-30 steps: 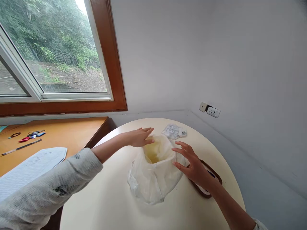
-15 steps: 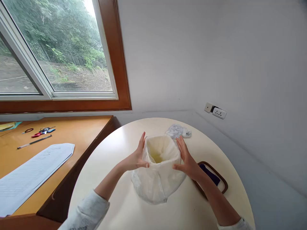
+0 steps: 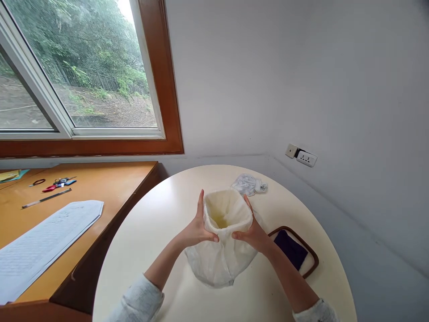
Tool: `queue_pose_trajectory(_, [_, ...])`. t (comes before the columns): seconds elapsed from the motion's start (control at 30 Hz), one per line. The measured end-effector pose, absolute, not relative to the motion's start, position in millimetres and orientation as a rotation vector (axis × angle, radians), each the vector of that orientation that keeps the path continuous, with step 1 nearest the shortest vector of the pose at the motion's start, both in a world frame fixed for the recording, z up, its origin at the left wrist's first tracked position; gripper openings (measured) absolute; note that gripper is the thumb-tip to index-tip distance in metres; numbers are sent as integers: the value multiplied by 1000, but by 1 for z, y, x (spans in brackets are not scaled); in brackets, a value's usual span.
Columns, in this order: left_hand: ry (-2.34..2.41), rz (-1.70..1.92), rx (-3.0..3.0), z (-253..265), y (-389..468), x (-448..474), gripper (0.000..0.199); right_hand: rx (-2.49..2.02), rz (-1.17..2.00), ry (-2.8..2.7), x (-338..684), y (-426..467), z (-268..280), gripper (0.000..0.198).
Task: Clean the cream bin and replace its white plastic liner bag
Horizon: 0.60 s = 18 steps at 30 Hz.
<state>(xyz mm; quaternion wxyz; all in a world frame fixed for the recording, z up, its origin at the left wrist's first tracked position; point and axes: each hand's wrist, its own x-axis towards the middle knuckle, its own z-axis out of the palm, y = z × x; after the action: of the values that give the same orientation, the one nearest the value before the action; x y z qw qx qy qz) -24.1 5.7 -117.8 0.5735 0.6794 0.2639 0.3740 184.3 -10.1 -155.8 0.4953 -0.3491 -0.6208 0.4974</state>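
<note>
A small trash bin (image 3: 219, 218) stands on the round table, lined with a thin white plastic bag (image 3: 219, 266). The bag is folded over the rim and its loose skirt spreads onto the tabletop toward me. My left hand (image 3: 200, 228) is wrapped round the bin's left side, thumb at the front and fingers along the outside. Opposite it, my right hand (image 3: 253, 230) grips the right side the same way. Both press on the bag just below the rim. Most of the bin's outer wall is hidden by the bag.
Behind the bin lies a crumpled clear plastic bag (image 3: 248, 184). A brown rounded frame (image 3: 313, 264) with a dark purple cloth (image 3: 291, 248) sits at the right of the table (image 3: 140, 250). Papers (image 3: 50, 243), a pen (image 3: 47, 198) and keys (image 3: 62, 182) are on the wooden desk.
My hands have closed in on the bag-covered sides of the bin, thumbs moving inward across the front. The right forearm has shifted left, showing more of the purple cloth.
</note>
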Motion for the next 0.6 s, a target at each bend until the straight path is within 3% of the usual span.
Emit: queue_pose_trajectory(0.6, [684,886,1681,-122,11,-27,132,-856,1173,-1522,181,-10,-152,124])
